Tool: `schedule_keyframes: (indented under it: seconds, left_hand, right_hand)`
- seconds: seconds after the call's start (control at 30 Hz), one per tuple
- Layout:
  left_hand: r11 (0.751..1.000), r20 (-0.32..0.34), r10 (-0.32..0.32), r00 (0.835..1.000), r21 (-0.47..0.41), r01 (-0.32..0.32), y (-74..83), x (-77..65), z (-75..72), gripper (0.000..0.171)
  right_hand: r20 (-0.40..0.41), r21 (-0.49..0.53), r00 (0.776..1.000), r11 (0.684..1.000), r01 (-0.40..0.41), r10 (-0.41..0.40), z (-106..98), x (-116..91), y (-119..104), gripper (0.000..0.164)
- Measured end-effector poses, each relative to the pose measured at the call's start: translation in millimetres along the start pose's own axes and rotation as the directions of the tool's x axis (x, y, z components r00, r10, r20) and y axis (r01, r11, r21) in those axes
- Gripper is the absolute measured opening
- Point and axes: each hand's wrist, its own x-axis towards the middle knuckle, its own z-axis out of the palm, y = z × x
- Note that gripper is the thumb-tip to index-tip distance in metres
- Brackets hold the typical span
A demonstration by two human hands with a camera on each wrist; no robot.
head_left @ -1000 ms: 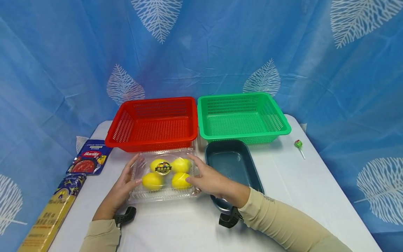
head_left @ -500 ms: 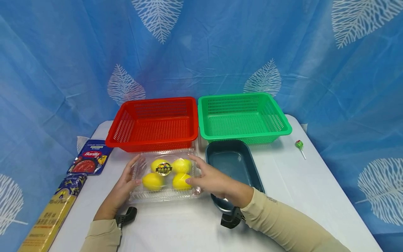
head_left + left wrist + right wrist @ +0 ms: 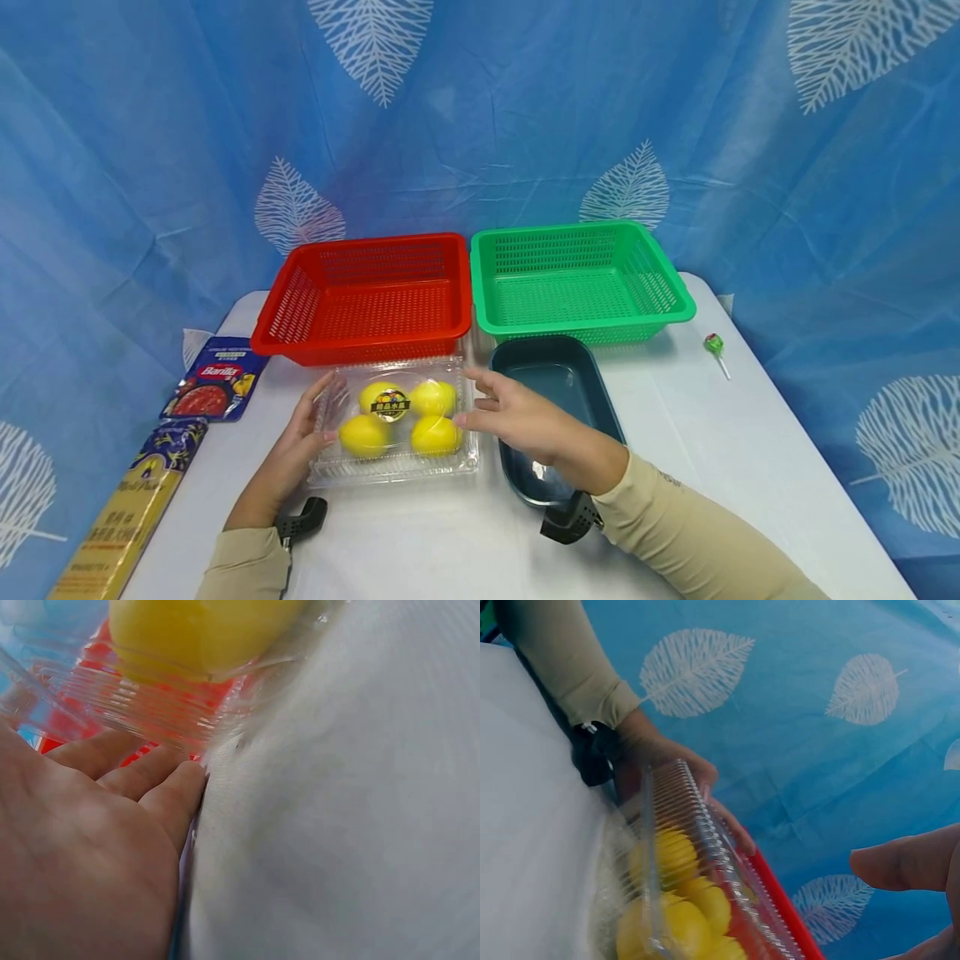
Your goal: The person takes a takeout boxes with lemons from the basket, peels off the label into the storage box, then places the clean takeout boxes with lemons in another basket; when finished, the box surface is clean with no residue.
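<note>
The left hand (image 3: pixel 287 454), fingers loosely extended, touches the left side of a clear box (image 3: pixel 401 417) of lemons (image 3: pixel 437 435) on the worktop (image 3: pixel 420 542). The right hand (image 3: pixel 536 425), unclosed and holding nothing, is just beside the box, near the tray (image 3: pixel 534 375). Beyond stand red (image 3: pixel 386 308) and green baskets (image 3: pixel 558 292).

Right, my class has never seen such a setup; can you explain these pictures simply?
No machine here: these are a person's bare left hand and right hand. The wide view comes from the person's head, the close ones from each wrist.

On the white table lie a clear box of yellow fruit, a red basket, a green basket, a dark tray, a lollipop and, on the left, a blue pouch and a yellow packet.

The left hand touches the box's left end; whether it grips is unclear. The right hand is beside the other end, holding nothing.
</note>
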Motion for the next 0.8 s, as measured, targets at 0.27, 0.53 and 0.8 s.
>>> schedule_keyframes:
  seconds: [0.27, 0.53, 0.8]
  left_hand:
    - [0.999, 0.014, 0.032, 0.999, -0.012, -0.032, 1.0, -0.1, -0.4, 0.081]
    - [1.0, 0.015, 0.029, 0.999, 0.008, -0.029, 0.2, 1.3, -1.1, 0.079]
    - [1.0, 0.008, 0.019, 1.0, 0.013, -0.02, -0.9, 1.3, -1.0, 0.083]
  right_hand:
    - [-0.094, -0.06, 0.994, 0.997, 0.053, -0.059, -8, 4, -11, 0.068]
    - [-0.129, -0.193, 0.974, 0.968, 0.162, -0.189, -8, 14, -23, 0.047]
    - [-0.052, -0.417, 0.952, 0.873, 0.253, -0.301, 2, 36, -37, 0.026]
